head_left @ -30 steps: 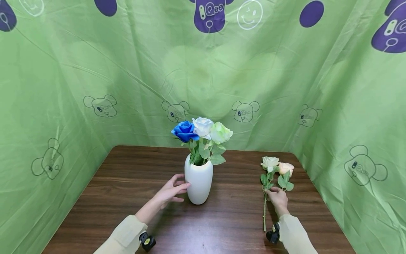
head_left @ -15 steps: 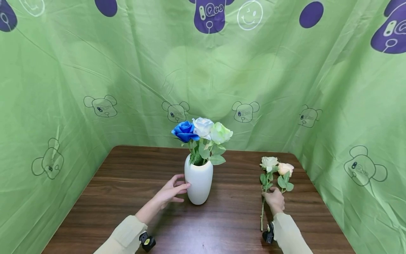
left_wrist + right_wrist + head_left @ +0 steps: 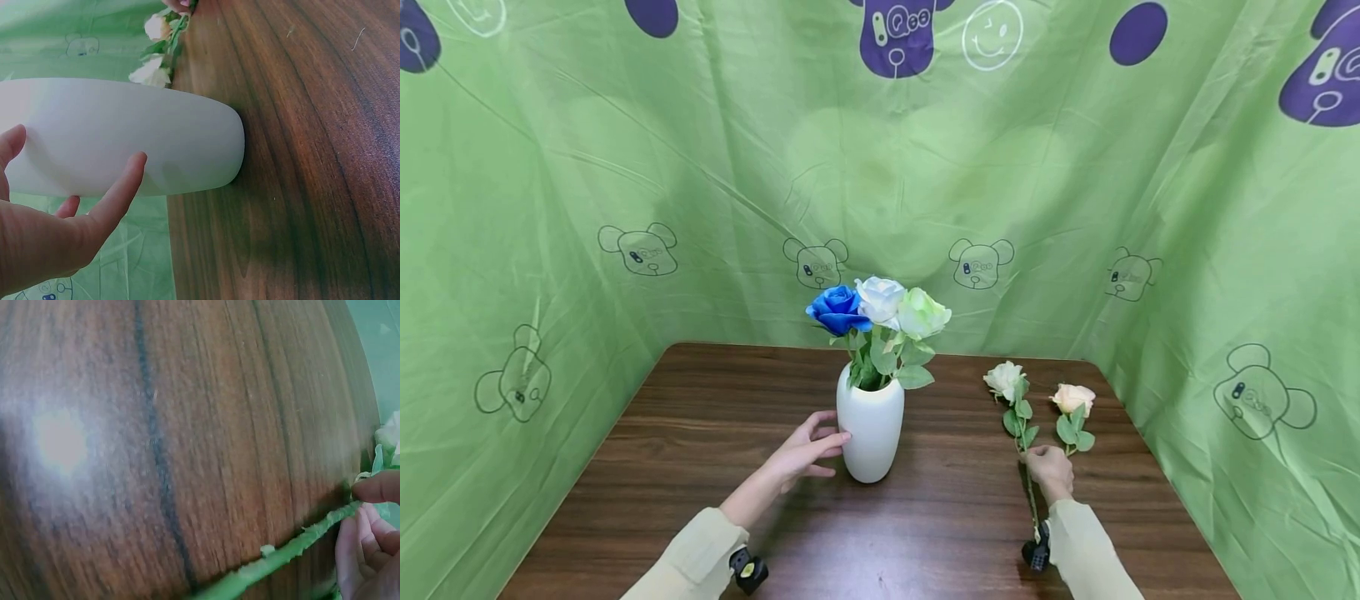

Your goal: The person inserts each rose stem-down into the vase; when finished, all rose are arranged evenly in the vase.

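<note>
Apparently to steady the smooth white tapered vase [image 3: 870, 433], your left hand [image 3: 800, 455] rests spread fingers [image 3: 119, 192] against its side. Your right hand [image 3: 1050, 469] pinches the cream-white rose [image 3: 1004, 380], right of the vase, by its thin green stem [image 3: 287, 551], probably for balance; only the right wrist view shows that pinch closely.

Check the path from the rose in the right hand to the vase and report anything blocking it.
Nothing visible stands between the cream rose in the right hand and the side of the white vase facing it. Above the rim, a leaf juts toward the rose, and the three flowers standing inside partly fill the opening.
</note>
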Demonstrator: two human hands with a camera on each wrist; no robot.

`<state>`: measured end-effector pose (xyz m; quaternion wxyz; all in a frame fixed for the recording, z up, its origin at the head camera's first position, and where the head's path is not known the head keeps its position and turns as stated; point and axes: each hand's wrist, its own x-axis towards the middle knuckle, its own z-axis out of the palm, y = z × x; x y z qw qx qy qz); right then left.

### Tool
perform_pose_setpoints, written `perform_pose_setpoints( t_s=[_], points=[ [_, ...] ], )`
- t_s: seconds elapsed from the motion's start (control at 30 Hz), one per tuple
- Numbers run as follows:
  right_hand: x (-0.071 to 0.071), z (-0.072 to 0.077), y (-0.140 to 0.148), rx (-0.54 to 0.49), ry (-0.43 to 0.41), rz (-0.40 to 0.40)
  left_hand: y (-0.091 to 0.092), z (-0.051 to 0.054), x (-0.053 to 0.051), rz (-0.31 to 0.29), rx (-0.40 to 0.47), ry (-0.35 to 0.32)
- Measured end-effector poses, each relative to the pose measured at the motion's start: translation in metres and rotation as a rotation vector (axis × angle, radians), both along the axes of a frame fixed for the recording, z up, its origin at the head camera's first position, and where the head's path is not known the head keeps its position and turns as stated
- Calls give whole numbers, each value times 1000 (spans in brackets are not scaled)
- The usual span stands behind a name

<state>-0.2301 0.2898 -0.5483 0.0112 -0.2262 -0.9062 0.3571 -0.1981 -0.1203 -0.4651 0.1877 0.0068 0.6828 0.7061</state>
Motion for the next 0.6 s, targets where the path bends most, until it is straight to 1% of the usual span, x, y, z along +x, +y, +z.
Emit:
perform_pose_setpoints(
  t_s=[0.07,0.23,0.3,0.37,0.47,0.53,0.6],
  points=[
    [-1,-1,1,-45,19,17,0,0,0,2,-1,-2],
    [-5,-8,0,-295,81,59,1,-1,-1,2,-2,3],
    [-5,-11,0,-371,97,63,1,0,0,3,-1,4],
    [-5,-13,0,-416,109,76,1,0,0,9,2,2],
    [-4,-13,-1,-463,125,86,1,2,1,11,7,0],
    [-3,-11,-1,-476,132,98,2,6,2,8,9,1],
    [-2,-8,-1,-487,140,93,2,13,5,1,9,2]
  ],
)
